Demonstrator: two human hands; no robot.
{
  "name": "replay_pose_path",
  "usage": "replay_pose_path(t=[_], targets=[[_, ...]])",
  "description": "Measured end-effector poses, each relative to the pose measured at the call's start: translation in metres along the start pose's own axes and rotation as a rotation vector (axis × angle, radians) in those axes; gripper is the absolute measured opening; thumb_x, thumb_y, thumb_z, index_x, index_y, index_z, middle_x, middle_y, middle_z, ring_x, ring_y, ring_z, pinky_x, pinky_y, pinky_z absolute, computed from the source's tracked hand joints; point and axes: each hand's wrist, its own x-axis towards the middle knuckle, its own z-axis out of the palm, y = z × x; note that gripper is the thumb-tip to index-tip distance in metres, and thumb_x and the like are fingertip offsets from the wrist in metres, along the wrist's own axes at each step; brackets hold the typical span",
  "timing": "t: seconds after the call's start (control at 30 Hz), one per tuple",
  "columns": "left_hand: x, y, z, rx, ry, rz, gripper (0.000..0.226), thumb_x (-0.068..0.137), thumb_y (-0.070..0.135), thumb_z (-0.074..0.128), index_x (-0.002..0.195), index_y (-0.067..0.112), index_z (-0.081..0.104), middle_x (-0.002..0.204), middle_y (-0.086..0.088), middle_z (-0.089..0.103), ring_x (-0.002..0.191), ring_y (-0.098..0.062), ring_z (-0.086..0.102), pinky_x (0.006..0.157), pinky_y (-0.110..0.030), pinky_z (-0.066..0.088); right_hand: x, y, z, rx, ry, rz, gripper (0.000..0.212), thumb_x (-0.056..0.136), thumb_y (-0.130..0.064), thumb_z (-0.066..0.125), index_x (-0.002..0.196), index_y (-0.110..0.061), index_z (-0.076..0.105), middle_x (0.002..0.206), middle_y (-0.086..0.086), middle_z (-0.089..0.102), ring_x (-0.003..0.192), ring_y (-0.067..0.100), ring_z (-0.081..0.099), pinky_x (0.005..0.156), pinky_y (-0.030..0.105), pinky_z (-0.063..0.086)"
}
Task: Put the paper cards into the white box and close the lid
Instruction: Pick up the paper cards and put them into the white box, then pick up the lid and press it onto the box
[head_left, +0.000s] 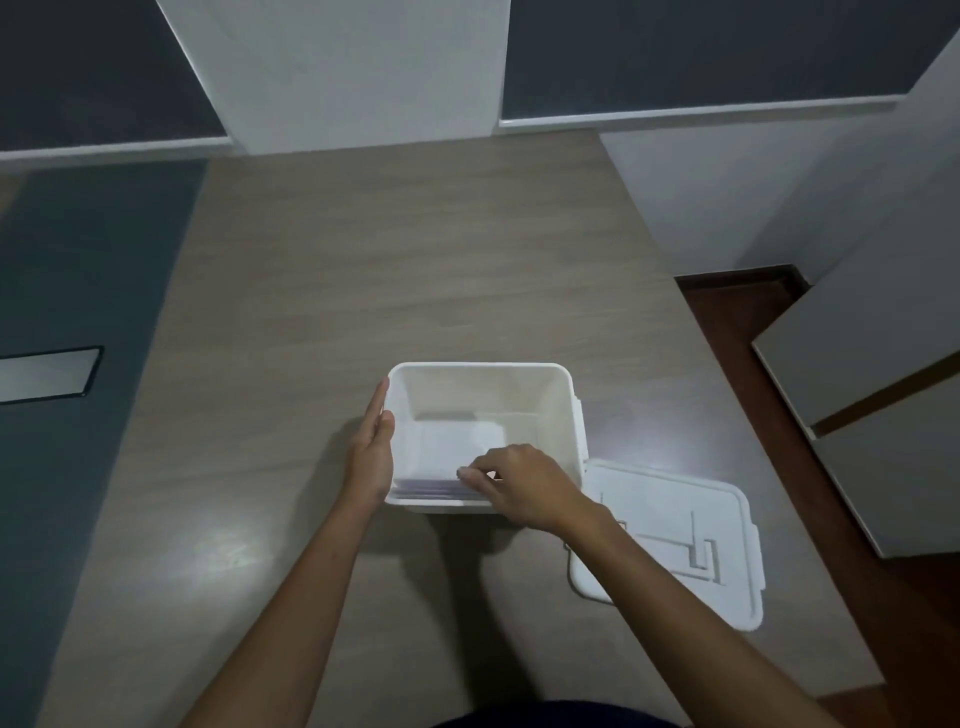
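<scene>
The white box (563, 410) stands open on the wooden table. A stack of pale paper cards (441, 457) lies inside it, against the near wall. My left hand (371, 452) rests flat against the box's left outer wall, fingers straight. My right hand (511, 480) reaches over the near rim into the box, fingertips pinched on the near edge of the cards. The white lid (670, 535) lies flat on the table to the right of the box, partly under my right forearm.
The wooden table (363, 260) stretches away toward a white wall panel (343, 67). Its right edge drops to a dark red-brown floor (743, 312). A white cabinet (872, 405) stands at the right. A dark teal surface (78, 291) borders the table's left.
</scene>
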Motion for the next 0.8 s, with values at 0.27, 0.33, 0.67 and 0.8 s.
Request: replay_pose_path(t=[0.27, 0.33, 0.67, 0.8], targets=[[0.001, 0.006, -0.002, 0.566, 0.096, 0.036, 0.048, 0.098, 0.035, 0.036, 0.146, 0.032, 0.035, 0.152, -0.008, 0.039, 0.139, -0.028, 0.035, 0.112, -0.039, 0.030, -0.033, 0.026, -0.029, 0.188, 0.415, 0.017, 0.031, 0.097, -0.041, 0.053, 0.116, -0.023, 0.069, 0.118, -0.006, 0.070, 0.111, 0.014, 0.057, 0.095, 0.031, 0.045], [-0.005, 0.021, 0.010, 0.679, 0.174, 0.147, 0.051, 0.096, 0.040, 0.041, 0.144, 0.023, 0.040, 0.149, -0.013, 0.041, 0.138, -0.033, 0.034, 0.113, -0.046, 0.030, -0.051, 0.054, -0.033, 0.190, 0.658, 0.128, 0.027, 0.095, -0.035, 0.057, 0.114, -0.020, 0.069, 0.117, -0.002, 0.069, 0.111, 0.017, 0.055, 0.094, 0.030, 0.044], [-0.097, 0.078, 0.167, 0.592, -0.201, 0.639, 0.058, 0.090, 0.037, 0.047, 0.137, 0.004, 0.048, 0.144, -0.013, 0.049, 0.134, -0.027, 0.042, 0.111, -0.022, 0.024, -0.165, 0.199, 0.021, -0.081, 0.285, 0.956, 0.076, 0.080, -0.066, 0.060, 0.138, -0.022, 0.036, 0.139, 0.016, 0.045, 0.129, 0.036, 0.040, 0.100, 0.051, 0.041], [-0.138, 0.039, 0.221, 0.781, -0.436, 0.574, 0.057, 0.093, 0.038, 0.046, 0.144, 0.014, 0.040, 0.152, -0.005, 0.039, 0.140, -0.023, 0.032, 0.115, -0.034, 0.028, -0.193, 0.213, 0.035, -0.090, 0.331, 0.972, 0.081, 0.077, -0.073, 0.056, 0.139, -0.025, 0.032, 0.140, 0.013, 0.045, 0.123, 0.032, 0.046, 0.096, 0.047, 0.043]])
